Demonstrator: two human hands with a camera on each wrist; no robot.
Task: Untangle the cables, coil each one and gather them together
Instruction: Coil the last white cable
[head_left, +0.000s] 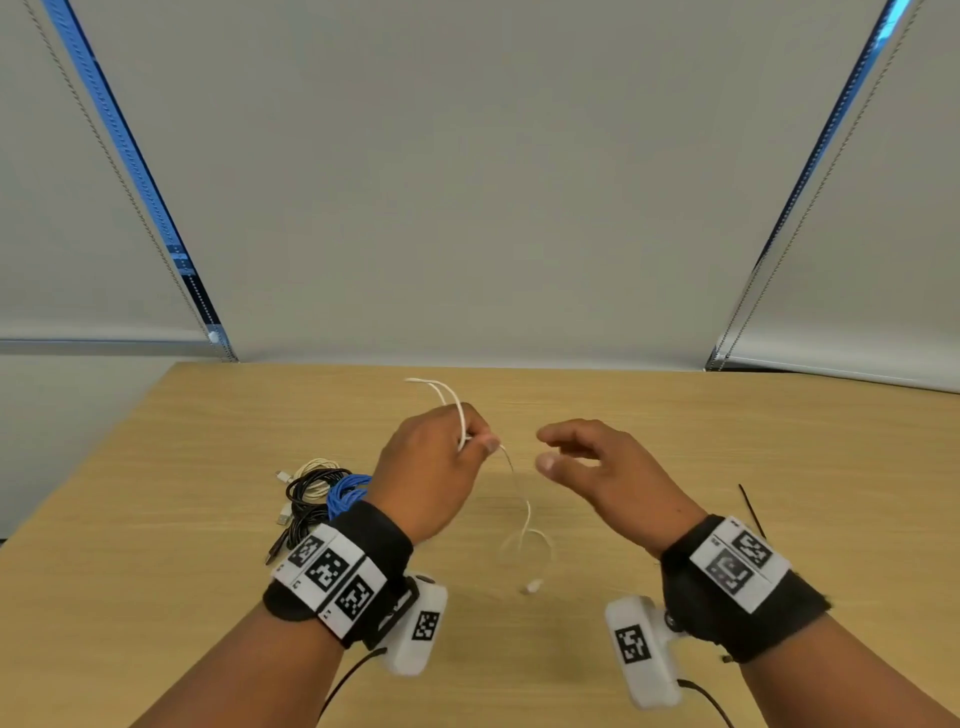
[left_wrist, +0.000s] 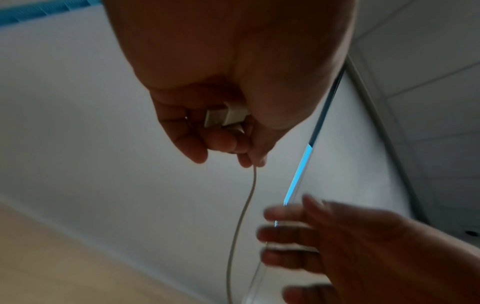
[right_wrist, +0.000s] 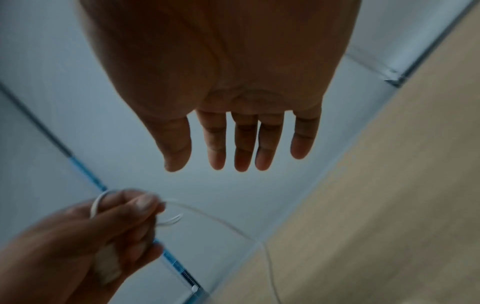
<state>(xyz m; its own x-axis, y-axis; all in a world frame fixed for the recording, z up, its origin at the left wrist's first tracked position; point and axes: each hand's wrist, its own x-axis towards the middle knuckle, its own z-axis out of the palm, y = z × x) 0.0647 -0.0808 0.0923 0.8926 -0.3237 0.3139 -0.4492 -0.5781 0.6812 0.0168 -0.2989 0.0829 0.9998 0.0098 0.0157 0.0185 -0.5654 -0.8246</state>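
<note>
My left hand (head_left: 467, 441) is raised above the wooden table (head_left: 675, 467) and pinches a thin white cable (head_left: 527, 519). Its loops stick up behind the knuckles, and its tail hangs down to a curl and a plug on the table. In the left wrist view the curled fingers (left_wrist: 218, 142) hold the cable's white USB plug (left_wrist: 226, 115) in the palm. My right hand (head_left: 561, 447) hovers just right of the cable with straight, spread fingers (right_wrist: 244, 148) and holds nothing. A pile of coiled cables lies left of my left wrist: black (head_left: 306, 493), blue (head_left: 345, 493) and cream (head_left: 317, 467).
A thin black cable tie (head_left: 750, 509) lies on the table beyond my right wrist. Grey roller blinds (head_left: 467, 182) with bead chains hang behind the table's far edge. The table's left edge runs diagonally at the lower left.
</note>
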